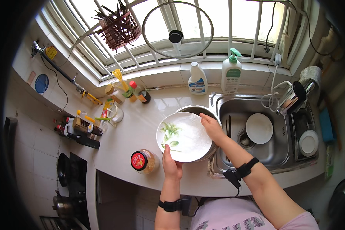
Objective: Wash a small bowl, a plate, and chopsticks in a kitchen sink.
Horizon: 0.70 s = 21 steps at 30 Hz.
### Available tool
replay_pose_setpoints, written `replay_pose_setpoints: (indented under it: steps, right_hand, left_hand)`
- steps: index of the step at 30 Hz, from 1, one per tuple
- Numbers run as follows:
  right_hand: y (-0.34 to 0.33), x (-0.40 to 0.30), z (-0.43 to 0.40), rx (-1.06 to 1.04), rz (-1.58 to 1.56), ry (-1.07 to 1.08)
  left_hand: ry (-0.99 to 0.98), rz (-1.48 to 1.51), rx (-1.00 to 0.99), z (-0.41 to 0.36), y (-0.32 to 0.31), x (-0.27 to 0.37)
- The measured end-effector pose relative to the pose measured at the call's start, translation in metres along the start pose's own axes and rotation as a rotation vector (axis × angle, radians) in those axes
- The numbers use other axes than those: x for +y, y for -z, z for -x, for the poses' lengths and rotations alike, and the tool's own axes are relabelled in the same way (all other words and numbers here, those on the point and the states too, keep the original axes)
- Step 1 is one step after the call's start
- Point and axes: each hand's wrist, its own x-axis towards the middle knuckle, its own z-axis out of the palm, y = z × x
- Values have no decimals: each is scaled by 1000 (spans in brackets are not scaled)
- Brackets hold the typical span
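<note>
Between my two hands is a white plate (189,138) with a green leaf pattern on its left side. My left hand (172,164) grips the plate's lower left rim, thumb on top. At the upper right rim, my right hand (212,128) holds the other side. Partly hidden under the plate, a round metal pot (207,109) stands on the counter beside the sink. A smaller white plate (259,128) lies in the stainless steel sink (276,156), near the drain (245,141). Dark chopsticks (228,126) lean along the sink's left wall.
A jar with a red lid (139,161) stands left of my left hand. Behind the pot are a white spray-type bottle (197,79) and a pump bottle (231,72). The faucet (293,97) reaches over the sink's right side. Sauce bottles (141,92) and a stove (77,172) are at left.
</note>
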Motion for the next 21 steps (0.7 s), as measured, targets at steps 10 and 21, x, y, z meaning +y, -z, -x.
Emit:
replay_pose_setpoints:
  steps: [10,21]
  right_hand:
    - [-3,32,-5,-246,-736,-421]
    - [-11,13,8,-227,-974,-482]
  left_hand:
    - [-578,-1503,-257,20,-44,80]
    - [-1062,-2125,-828,1,-69,118]
